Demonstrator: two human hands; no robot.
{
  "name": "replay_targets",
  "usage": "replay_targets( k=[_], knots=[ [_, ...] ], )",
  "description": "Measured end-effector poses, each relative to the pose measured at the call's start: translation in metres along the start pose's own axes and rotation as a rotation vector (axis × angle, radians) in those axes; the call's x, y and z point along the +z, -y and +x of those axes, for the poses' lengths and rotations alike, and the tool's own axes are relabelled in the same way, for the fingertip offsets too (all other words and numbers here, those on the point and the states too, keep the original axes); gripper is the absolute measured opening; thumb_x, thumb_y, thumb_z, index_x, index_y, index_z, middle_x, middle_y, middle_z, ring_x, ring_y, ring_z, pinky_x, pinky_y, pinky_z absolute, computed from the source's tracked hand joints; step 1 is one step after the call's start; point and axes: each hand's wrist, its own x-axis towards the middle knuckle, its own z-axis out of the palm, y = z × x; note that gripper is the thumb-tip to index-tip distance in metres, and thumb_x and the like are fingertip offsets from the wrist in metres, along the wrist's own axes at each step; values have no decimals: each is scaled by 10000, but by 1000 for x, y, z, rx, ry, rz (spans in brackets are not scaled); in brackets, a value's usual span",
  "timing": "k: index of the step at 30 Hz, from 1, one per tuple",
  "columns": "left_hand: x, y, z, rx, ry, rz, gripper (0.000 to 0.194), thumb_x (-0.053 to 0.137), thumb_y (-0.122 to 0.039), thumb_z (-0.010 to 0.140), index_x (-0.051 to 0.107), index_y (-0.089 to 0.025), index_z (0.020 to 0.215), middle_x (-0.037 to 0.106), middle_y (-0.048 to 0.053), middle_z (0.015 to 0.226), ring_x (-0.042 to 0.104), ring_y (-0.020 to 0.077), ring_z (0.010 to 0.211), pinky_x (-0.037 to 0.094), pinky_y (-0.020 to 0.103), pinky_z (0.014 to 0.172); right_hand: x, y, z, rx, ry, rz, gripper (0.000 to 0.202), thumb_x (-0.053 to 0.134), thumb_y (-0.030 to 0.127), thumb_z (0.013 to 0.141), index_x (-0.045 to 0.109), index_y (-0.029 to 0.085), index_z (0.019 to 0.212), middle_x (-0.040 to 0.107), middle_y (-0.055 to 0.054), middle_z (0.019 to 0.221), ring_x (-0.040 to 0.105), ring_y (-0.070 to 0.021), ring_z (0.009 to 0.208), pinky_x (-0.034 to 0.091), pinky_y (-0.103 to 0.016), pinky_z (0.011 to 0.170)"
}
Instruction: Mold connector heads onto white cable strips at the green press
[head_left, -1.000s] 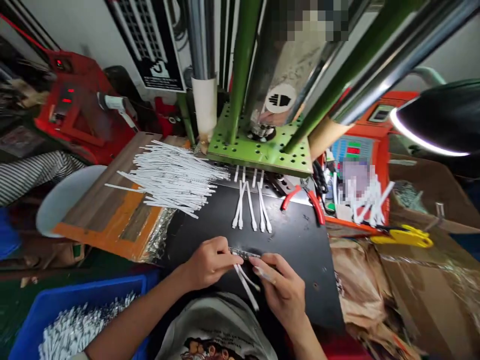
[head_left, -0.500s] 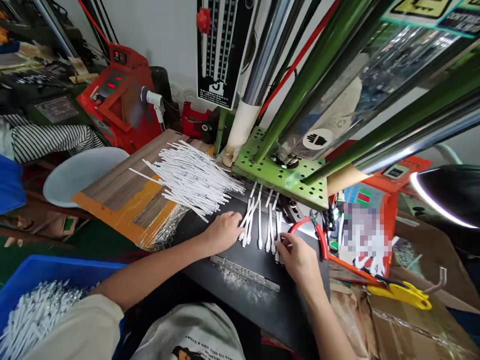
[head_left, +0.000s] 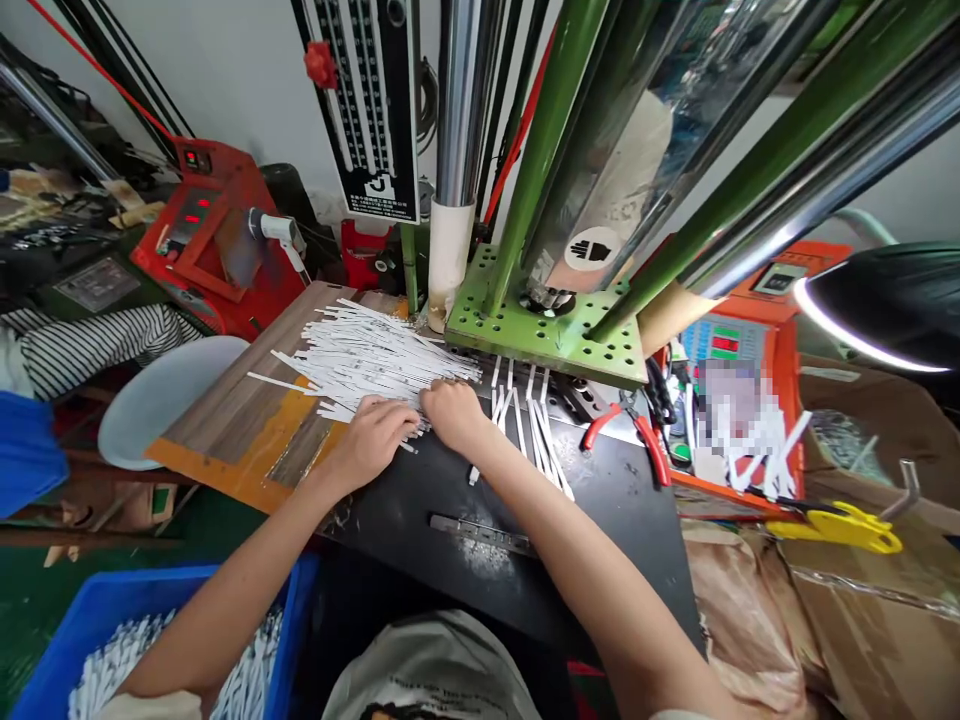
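Observation:
Both hands are at the lower right edge of a pile of white strips (head_left: 367, 345) on the wooden board. My left hand (head_left: 379, 435) is closed over strip ends there; what its fingers hold is too small to make out. Close beside it, my right hand (head_left: 452, 412) has its fingers bent down at the pile's edge, their tips hidden. Several white strips (head_left: 544, 440) lie fanned on the black table, partly behind my right forearm, below the green perforated plate (head_left: 547, 335). A metal bar (head_left: 480, 532) lies nearer the front.
Red-handled pliers (head_left: 628, 430) lie right of the strips. Green posts rise from the plate. A red scale (head_left: 750, 400) holding strips and yellow scissors (head_left: 844, 525) are at the right, a blue bin (head_left: 180, 575) at lower left, a white basin (head_left: 172, 400) at left.
My right hand has moved left from the fanned strips to the pile, and my left hand has moved left onto the pile's edge. The view has shifted.

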Motion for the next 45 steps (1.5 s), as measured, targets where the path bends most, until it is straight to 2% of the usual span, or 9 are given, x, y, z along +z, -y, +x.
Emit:
replay_targets(
  k=[4,8,13,16,21,27,30,35,45],
  knots=[
    [-19,-5,4,-78,-302,-302,147,476,-202,980,616,-167,952,637,24,854,613,128,798,485,268,749,9,8,-16,-2,34,-48,257,440,49,893,669,78,1008,640,-202,991,631,-290,909,465,-352,726],
    [-27,-13,5,-321,-393,-651,199,521,-273,971,658,-182,1084,665,37,883,656,132,785,531,274,755,14,7,-29,-5,48,-68,267,427,43,900,660,83,1024,636,-181,991,606,-290,941,455,-345,720],
    [-25,-25,-9,-436,-374,-745,244,716,-273,844,717,-203,1078,714,39,888,689,145,775,562,255,713,8,-6,-53,116,47,-46,230,421,99,947,648,119,969,624,-137,954,617,-228,831,405,-285,637],
    [-17,-32,-26,-320,-337,-548,101,716,-218,842,765,-231,930,715,33,893,678,146,804,552,247,703,4,-16,-88,120,49,46,250,409,142,983,645,161,904,606,-66,850,598,-170,752,380,-262,641],
    [7,-51,-48,-153,-92,-517,142,659,-152,884,741,-223,976,724,26,879,682,133,804,548,229,703,6,-20,-162,90,7,160,285,435,17,890,622,156,1054,565,-60,848,543,-182,729,360,-275,631],
    [39,-86,-52,2,53,-524,107,635,-148,902,677,-187,992,710,29,899,645,141,829,512,276,772,29,-5,-226,297,-318,603,76,514,146,957,577,186,966,638,-33,857,608,-150,748,458,-252,683],
    [54,-101,-48,36,118,-501,125,598,-123,918,648,-176,1020,694,43,964,637,157,900,489,314,838,45,4,-235,303,-468,728,102,581,130,934,619,216,975,691,-25,932,647,-151,866,501,-261,777],
    [66,-109,-43,56,50,-358,61,589,-125,927,626,-160,961,693,37,927,635,152,857,468,310,800,57,13,-226,247,-573,738,158,613,108,910,666,223,1005,687,-51,985,628,-182,909,511,-335,801],
    [63,-111,-49,145,139,-197,106,505,-129,956,607,-152,976,690,49,935,629,174,917,440,350,830,53,11,-221,136,-460,550,144,534,101,933,639,190,974,675,-73,956,598,-192,859,489,-339,762]
  ],
)
